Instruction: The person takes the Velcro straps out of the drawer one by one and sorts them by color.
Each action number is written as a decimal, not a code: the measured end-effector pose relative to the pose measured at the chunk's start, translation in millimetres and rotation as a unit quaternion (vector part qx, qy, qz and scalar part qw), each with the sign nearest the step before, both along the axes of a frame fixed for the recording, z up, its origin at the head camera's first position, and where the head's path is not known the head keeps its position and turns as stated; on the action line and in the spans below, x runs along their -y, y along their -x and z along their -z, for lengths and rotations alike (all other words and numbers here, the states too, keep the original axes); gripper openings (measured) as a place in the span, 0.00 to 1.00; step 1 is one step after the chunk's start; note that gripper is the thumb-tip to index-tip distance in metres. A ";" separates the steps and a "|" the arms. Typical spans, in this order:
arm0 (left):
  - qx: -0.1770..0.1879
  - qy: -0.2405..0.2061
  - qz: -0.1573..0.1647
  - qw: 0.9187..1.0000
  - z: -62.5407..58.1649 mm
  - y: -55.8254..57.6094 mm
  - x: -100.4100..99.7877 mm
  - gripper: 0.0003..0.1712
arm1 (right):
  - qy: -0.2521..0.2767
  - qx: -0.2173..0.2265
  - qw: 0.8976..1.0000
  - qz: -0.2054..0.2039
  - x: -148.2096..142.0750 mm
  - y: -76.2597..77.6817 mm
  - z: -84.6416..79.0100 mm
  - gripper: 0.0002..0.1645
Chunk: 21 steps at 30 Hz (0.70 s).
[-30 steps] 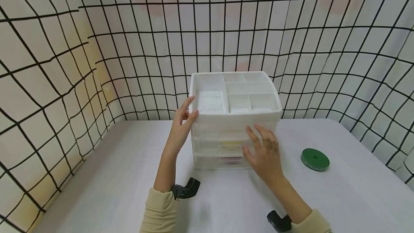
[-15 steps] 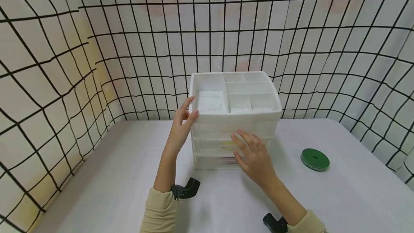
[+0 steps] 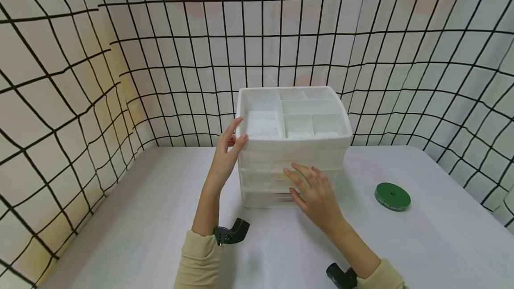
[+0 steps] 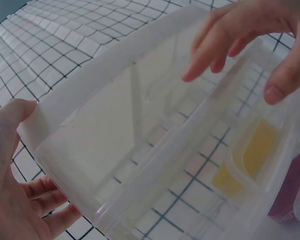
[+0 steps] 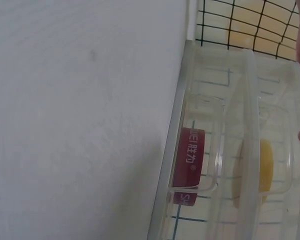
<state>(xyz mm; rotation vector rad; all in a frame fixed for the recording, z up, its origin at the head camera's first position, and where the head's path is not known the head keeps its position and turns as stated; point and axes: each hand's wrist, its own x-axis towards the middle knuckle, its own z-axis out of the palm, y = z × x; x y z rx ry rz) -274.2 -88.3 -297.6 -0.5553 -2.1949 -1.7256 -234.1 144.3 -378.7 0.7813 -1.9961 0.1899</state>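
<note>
A white drawer unit (image 3: 293, 159) with see-through drawers stands on the table. My left hand (image 3: 225, 155) holds its left upper corner, thumb at the front and fingers along the side. In front of the middle drawer is my right hand (image 3: 315, 191), fingers spread and holding nothing; whether the fingertips touch the drawer is unclear. Through the drawer fronts show a yellow item (image 4: 260, 147) in the middle one and a dark red roll-like item (image 5: 190, 157) with printed lettering in the bottom one. All the drawers look pushed in.
On the table to the right lies a green roll (image 3: 392, 196). The unit's top tray (image 3: 261, 124) is split into several compartments. White walls with a black grid (image 3: 281, 35) surround the white table (image 3: 160, 217) at the back and sides.
My right hand has shifted left and slightly down across the drawer fronts, then moved little. The left hand has stayed on the unit's corner.
</note>
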 end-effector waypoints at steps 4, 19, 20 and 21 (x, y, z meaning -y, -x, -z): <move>-0.005 0.003 0.001 1.000 -1.6 0.8 -0.4 0.27 | -0.020 0.021 0.999 0.025 -1.0 0.3 0.9 0.32; -0.001 0.005 -0.003 1.000 -1.8 0.0 -0.4 0.27 | -0.057 -0.033 0.995 0.069 -6.4 20.7 8.2 0.38; 0.000 0.005 -0.004 1.000 -1.5 -0.1 -0.4 0.27 | -0.053 -0.044 0.995 0.066 -6.0 22.2 8.2 0.35; -0.001 0.004 -0.003 1.000 -1.3 -0.2 -0.3 0.27 | -0.049 -0.054 0.995 0.062 -5.4 23.7 8.0 0.32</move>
